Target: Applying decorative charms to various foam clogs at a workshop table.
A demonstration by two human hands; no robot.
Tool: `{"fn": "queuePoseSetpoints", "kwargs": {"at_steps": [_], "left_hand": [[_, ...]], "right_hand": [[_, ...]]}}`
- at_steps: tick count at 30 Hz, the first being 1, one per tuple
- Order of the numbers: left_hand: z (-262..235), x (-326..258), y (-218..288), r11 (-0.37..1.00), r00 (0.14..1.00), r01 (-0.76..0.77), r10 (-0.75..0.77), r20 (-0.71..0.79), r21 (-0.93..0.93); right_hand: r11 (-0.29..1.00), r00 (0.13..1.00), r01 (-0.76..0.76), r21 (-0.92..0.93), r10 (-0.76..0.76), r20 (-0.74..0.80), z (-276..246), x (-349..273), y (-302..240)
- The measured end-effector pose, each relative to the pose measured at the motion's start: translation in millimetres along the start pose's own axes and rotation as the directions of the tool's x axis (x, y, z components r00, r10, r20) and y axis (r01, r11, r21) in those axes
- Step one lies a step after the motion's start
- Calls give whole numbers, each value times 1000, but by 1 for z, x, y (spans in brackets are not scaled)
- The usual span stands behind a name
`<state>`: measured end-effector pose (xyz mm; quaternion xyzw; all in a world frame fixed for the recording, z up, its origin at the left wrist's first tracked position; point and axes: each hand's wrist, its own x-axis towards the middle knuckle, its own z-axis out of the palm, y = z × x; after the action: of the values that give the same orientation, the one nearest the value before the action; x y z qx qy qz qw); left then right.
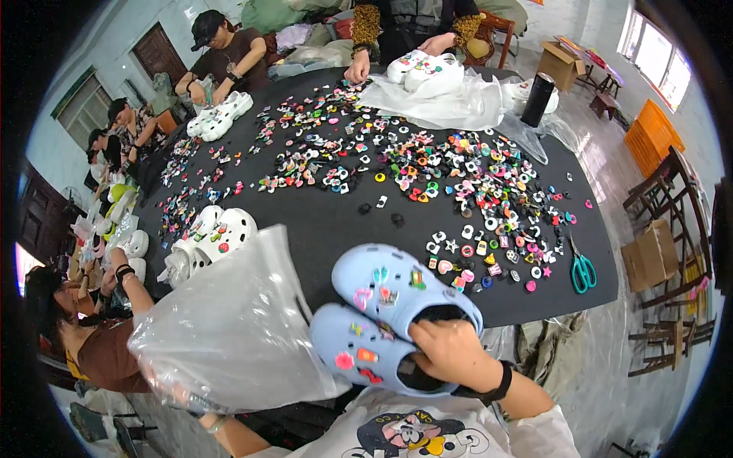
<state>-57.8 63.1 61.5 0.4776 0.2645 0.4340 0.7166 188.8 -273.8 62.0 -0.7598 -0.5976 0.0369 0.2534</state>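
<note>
A pair of light blue clogs [374, 286] with colourful charms on their tops is held over the table's near edge. My right hand [450, 347] is closed on them at the heel openings, its fingers partly hidden inside. Just left of the clogs, a clear plastic bag [237, 328] is raised and spread, its edge by the toe of the nearer clog. My left hand [183, 393] is at the bag's lower left corner, seen blurred through the plastic; it seems to grip the bag, though its fingers are mostly covered.
Loose shoe charms [489, 183] are scattered over the black table [328, 229]. Teal-handled scissors [583, 271] lie at the right edge, and a black bottle [538, 99] stands farther back. White clogs [225, 233] sit left. Other people work around the table.
</note>
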Motion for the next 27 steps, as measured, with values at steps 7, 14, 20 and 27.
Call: {"fn": "queuePoseSetpoints", "kwargs": {"at_steps": [7,14,20,27], "left_hand": [[-21,-21,20,985,995,-96,89,48,147],[-42,-64,19,949,988,-152,148,33,276],[-46,-104,7,909,985,-166,168,27,382],[-13,-112,-9,851,976,-202,131,176,484]], "right_hand": [[994,992,-109,-27,106,-68,24,97,14],[963,991,-58,-262,22,-135,3,106,14],[991,935,128,39,-133,330,-48,60,-43],[718,834,536,444,-533,-145,12,78,-81]]}}
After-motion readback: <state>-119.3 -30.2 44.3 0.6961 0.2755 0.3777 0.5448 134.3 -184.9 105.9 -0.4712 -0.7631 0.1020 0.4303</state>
